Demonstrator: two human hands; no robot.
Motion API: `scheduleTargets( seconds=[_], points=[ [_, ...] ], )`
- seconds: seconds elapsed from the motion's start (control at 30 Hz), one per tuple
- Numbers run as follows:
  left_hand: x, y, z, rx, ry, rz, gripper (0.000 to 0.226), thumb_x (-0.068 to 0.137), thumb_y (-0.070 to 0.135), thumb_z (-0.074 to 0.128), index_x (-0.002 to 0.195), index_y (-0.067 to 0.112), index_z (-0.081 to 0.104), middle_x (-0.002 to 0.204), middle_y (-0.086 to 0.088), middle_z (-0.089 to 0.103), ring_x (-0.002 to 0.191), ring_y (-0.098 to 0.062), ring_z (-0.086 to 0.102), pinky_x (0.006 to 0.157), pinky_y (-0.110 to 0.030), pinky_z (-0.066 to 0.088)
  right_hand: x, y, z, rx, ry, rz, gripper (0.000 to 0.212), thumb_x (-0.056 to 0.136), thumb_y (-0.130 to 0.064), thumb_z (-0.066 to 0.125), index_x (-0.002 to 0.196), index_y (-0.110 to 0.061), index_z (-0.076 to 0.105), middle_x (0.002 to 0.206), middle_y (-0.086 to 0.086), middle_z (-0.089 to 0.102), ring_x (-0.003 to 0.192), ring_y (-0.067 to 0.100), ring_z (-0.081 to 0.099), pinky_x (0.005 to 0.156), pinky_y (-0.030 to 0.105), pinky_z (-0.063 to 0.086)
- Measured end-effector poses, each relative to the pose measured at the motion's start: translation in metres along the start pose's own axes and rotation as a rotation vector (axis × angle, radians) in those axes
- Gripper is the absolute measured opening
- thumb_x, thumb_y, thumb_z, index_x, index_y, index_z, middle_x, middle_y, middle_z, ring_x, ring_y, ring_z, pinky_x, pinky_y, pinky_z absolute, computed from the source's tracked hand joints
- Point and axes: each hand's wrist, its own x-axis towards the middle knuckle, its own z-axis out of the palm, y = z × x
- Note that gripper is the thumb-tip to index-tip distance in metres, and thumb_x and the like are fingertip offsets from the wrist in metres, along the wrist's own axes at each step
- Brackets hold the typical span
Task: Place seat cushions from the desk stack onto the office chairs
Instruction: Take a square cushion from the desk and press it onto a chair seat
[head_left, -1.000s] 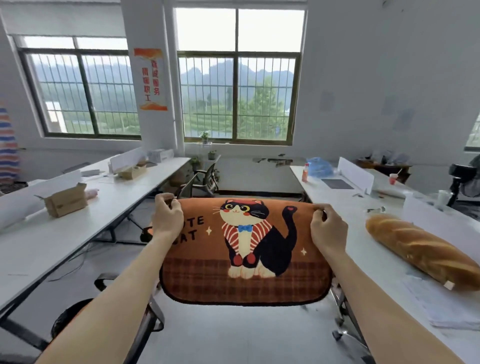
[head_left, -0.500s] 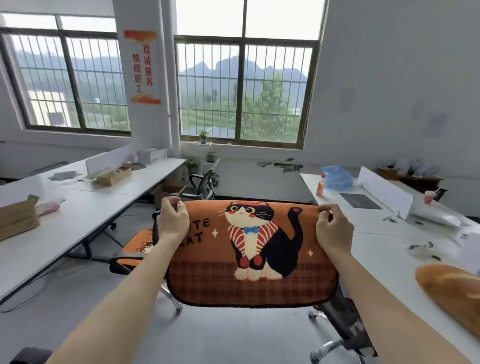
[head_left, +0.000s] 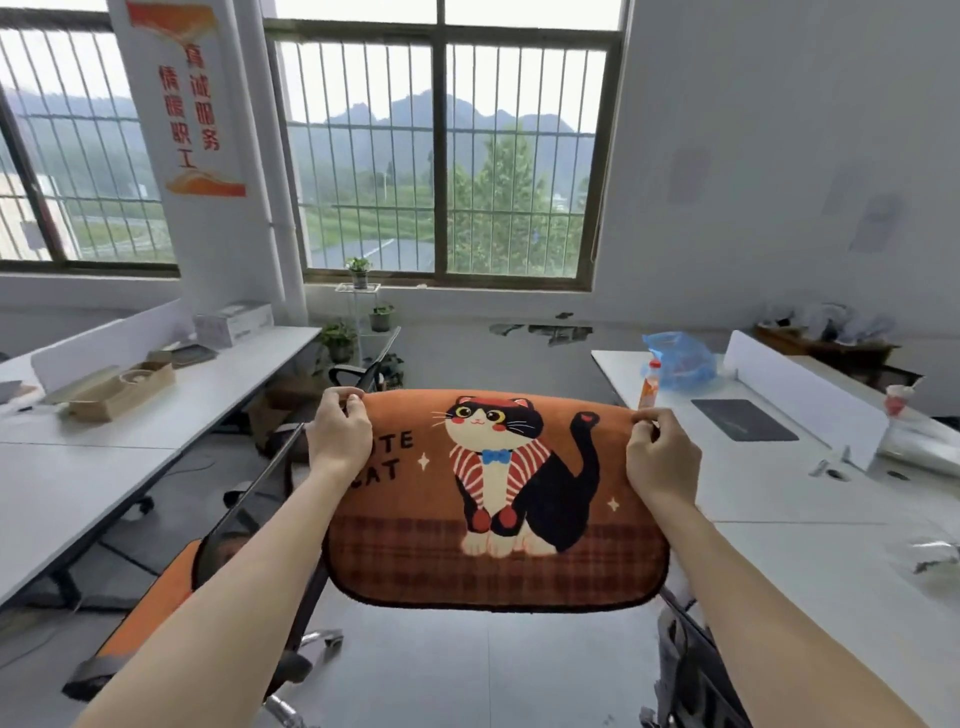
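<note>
A person's two bare arms are reaching forward in an office aisle, holding up an orange seat cushion (head_left: 493, 525) printed with a black-and-white cat in a blue bow tie. The left hand (head_left: 337, 441) is pinching the cushion's top left corner in a closed grip. The right hand (head_left: 660, 457) is pinching the top right corner the same way. The cushion is hanging in the air between the left surface (head_left: 104, 467) and the right surface (head_left: 769, 499), both long and white. Below the left arm, an office chair (head_left: 244, 514) is carrying a second orange cushion (head_left: 150, 597) on its seat. Another dark chair (head_left: 691, 670) is showing at lower right. An orange bottle (head_left: 648, 387) and a blue plastic bag (head_left: 680, 358) are sitting on the right surface's far end.
</note>
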Motion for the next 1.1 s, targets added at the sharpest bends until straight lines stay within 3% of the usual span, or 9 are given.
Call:
scheduleTargets(
  seconds=[0.2,0.43,0.67,1.0,1.1],
  points=[
    [0.133,-0.013,0.097,0.038,0.016,-0.020,0.033,0.104,0.024,0.036,0.118,0.015,0.064,0.119,-0.011,0.065,0.116,-0.032,0.053,0.096,-0.036,0.038,0.132,0.013,0.121,0.014,-0.050,-0.011,0.024,0.097,-0.011,0.046,0.103,-0.014,0.069,0.106,0.012,0.070,0.103,0.036,0.060,0.088,0.036,0.043],
    [0.285,-0.033,0.192,0.089,0.061,-0.149,0.035,0.102,0.023,0.035,0.112,0.017,0.067,0.118,-0.014,0.065,0.111,-0.034,0.055,0.085,-0.034,0.038,0.276,0.011,0.260,-0.028,-0.131,-0.016,0.021,0.097,-0.014,0.046,0.103,-0.017,0.067,0.097,0.013,0.071,0.090,0.034,0.059,0.073,0.033,0.037],
    [0.431,-0.084,0.298,0.092,0.024,-0.192,0.036,0.104,0.022,0.034,0.110,0.015,0.069,0.118,-0.013,0.066,0.113,-0.033,0.055,0.091,-0.035,0.041,0.392,0.035,0.410,-0.115,-0.162,0.039,0.023,0.096,-0.018,0.046,0.101,-0.020,0.068,0.105,0.016,0.071,0.101,0.037,0.061,0.079,0.035,0.041],
    [0.698,-0.092,0.431,0.069,-0.031,-0.142,0.036,0.104,0.025,0.033,0.112,0.016,0.067,0.117,-0.012,0.065,0.111,-0.033,0.056,0.088,-0.037,0.040,0.576,0.017,0.606,-0.112,-0.121,0.119,0.024,0.096,-0.017,0.044,0.101,-0.021,0.067,0.102,0.014,0.070,0.084,0.027,0.051,0.073,0.032,0.036],
    [0.740,-0.112,0.463,0.095,-0.040,-0.176,0.035,0.104,0.024,0.034,0.112,0.015,0.067,0.118,-0.013,0.065,0.113,-0.034,0.055,0.089,-0.037,0.040,0.610,0.029,0.656,-0.135,-0.149,0.159,0.024,0.095,-0.019,0.044,0.102,-0.021,0.067,0.104,0.017,0.070,0.096,0.035,0.060,0.078,0.036,0.043]
  ],
)
